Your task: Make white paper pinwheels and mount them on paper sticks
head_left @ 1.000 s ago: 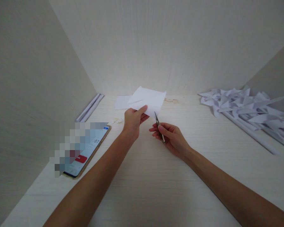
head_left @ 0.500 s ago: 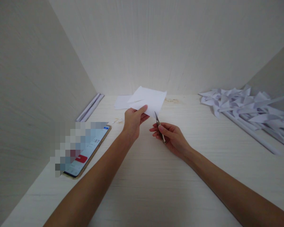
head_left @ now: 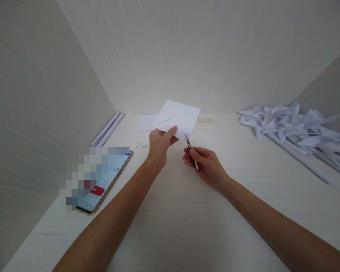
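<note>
My left hand (head_left: pixel 160 145) pinches a white sheet of paper (head_left: pixel 180 115) by its near edge, thumb on top and fingers below. One slit runs into the sheet from its left side. In my right hand (head_left: pixel 208 162) is a small pair of scissors (head_left: pixel 189 145), gripped between thumb and fingers. The blade tips point away from me and meet the near right corner of the sheet. Whether the blades are apart is too small to tell. Behind the held sheet, more white paper (head_left: pixel 146 122) lies flat on the table.
Rolled paper tubes (head_left: pixel 109 128) lie at the left wall. A phone (head_left: pixel 102 185), partly blurred out, rests left of my left forearm. Several paper pinwheels (head_left: pixel 289 128) with paper sticks (head_left: pixel 303 158) are heaped at the right. Pale walls enclose the table (head_left: pixel 181 226) at the back and sides.
The sheet has tilted up slightly at its far edge. My right fingers have drawn in a little around the scissors. The seconds on the phone went from 07 to 08.
</note>
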Available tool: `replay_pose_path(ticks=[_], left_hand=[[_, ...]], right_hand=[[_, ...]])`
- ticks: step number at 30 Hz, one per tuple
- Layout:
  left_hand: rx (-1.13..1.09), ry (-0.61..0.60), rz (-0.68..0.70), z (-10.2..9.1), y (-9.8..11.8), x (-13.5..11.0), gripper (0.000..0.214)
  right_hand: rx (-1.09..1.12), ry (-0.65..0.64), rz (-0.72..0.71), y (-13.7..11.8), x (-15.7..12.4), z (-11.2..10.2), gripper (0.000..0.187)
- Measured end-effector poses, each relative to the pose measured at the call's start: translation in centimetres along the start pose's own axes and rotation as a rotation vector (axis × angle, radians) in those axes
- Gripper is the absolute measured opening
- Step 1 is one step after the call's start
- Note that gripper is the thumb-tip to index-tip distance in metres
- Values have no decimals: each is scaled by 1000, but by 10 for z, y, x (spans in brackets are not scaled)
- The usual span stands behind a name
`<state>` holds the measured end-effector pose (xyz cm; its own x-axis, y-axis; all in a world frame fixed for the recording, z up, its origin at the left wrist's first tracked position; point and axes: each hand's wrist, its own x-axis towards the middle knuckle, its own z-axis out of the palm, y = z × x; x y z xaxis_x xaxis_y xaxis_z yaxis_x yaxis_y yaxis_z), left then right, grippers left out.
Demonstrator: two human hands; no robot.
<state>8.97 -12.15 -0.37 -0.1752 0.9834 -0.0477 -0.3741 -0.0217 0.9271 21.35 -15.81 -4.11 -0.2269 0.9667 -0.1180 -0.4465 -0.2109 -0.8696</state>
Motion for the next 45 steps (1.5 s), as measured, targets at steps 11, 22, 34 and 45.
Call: replay_pose_path(ticks=[11, 22, 34, 45], left_hand=[[-4, -16, -10, -1, -1, 1, 14], [12, -4, -22, -1, 0, 0, 12], [25, -8, -3, -1, -1, 0, 18], [37, -36, 22, -2, -4, 1, 24]], right_hand=[[-24, -6, -22, 0, 0, 1, 21], [-43, -6, -35, 0, 0, 1, 18], [-61, -2, -42, 0, 0, 1, 17], [-63, 2, -45, 1, 0, 1, 18]])
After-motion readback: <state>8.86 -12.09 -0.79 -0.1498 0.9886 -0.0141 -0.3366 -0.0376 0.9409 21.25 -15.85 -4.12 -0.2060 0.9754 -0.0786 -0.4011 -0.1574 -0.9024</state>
